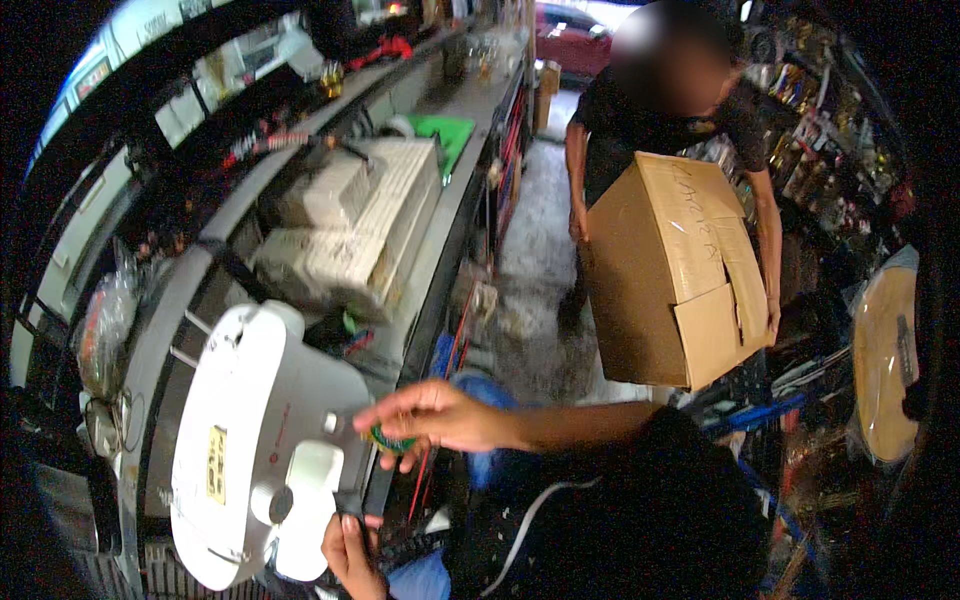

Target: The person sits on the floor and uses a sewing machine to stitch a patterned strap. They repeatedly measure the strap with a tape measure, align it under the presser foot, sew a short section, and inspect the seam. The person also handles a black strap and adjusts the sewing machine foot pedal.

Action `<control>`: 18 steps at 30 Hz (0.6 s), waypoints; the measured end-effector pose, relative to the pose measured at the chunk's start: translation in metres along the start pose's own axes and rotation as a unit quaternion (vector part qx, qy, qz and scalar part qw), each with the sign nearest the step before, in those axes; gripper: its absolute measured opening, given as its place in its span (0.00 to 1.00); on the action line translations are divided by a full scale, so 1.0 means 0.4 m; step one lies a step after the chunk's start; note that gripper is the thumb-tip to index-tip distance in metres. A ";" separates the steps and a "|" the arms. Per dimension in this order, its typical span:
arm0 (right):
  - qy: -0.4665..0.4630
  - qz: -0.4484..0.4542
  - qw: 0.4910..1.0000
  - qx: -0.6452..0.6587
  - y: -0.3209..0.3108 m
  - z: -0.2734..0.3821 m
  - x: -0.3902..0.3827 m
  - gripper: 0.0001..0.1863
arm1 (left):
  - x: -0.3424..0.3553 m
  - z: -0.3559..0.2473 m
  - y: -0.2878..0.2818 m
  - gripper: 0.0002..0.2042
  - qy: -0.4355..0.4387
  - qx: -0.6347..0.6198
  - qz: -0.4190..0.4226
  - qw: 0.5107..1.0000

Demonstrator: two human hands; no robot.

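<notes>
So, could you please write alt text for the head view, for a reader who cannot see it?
The wearer's right hand holds a small green object beside a white sewing machine, with the left hand close to the machine too. At upper right, another person holds a large cardboard box.

White sewing machine point(248, 420) stands — green object point(392, 441) held nearby.

The view counts one white sewing machine point(245, 400), two spool pins point(198, 322) and one yellowish label point(216, 465); two bare hands of the person, left hand point(352, 555) and right hand point(455, 415); one small green round item point(388, 438); one co-worker point(640, 130); one large cardboard box point(630, 270); one red car point(572, 50).
</notes>
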State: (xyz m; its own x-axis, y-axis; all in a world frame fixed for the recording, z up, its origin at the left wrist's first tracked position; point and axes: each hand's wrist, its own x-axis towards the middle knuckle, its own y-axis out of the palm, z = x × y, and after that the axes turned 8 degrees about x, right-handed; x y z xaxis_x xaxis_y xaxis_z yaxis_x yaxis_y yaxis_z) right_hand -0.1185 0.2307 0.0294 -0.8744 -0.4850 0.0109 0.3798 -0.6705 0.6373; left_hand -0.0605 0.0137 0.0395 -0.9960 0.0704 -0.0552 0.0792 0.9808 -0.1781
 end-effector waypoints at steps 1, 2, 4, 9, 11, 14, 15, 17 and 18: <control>-0.045 0.008 0.999 -0.019 0.002 0.003 0.005 0.21 | 0.004 -0.006 0.001 0.17 -0.035 0.008 -0.018 0.999; -0.064 0.029 0.997 -0.037 -0.001 0.010 0.011 0.24 | 0.008 -0.009 0.001 0.16 -0.027 0.014 -0.017 0.999; -0.089 0.028 0.994 -0.061 0.003 0.022 0.025 0.27 | 0.008 -0.018 -0.010 0.16 -0.047 0.038 -0.024 0.998; 0.001 0.011 0.985 -0.171 0.047 0.043 0.052 0.18 | 0.007 -0.031 -0.056 0.15 -0.029 0.019 0.017 0.999; -0.015 0.025 0.989 -0.142 0.076 0.028 0.067 0.18 | -0.007 -0.029 -0.071 0.14 -0.035 -0.020 0.027 0.999; 0.030 0.103 0.990 -0.087 0.101 0.005 0.075 0.19 | -0.036 -0.021 -0.084 0.14 -0.027 -0.056 0.036 0.997; 0.029 0.077 0.993 -0.083 0.113 -0.009 0.071 0.19 | -0.051 -0.016 -0.092 0.14 -0.035 -0.065 0.045 0.996; 0.031 0.051 0.996 -0.060 0.107 -0.013 0.088 0.20 | -0.052 -0.012 -0.088 0.14 -0.051 -0.078 0.041 0.995; 0.044 0.064 0.996 -0.055 0.101 -0.015 0.094 0.21 | -0.052 -0.013 -0.087 0.14 -0.051 -0.081 0.047 0.994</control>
State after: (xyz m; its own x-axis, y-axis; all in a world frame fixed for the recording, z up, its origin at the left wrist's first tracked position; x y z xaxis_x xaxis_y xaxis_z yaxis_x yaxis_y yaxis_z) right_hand -0.1341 0.1820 0.0509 -0.7894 -0.6137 0.0163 0.5208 -0.6554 0.5470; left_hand -0.0428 -0.0208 0.0520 -0.9743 0.1529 -0.1654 0.1561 0.9877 -0.0066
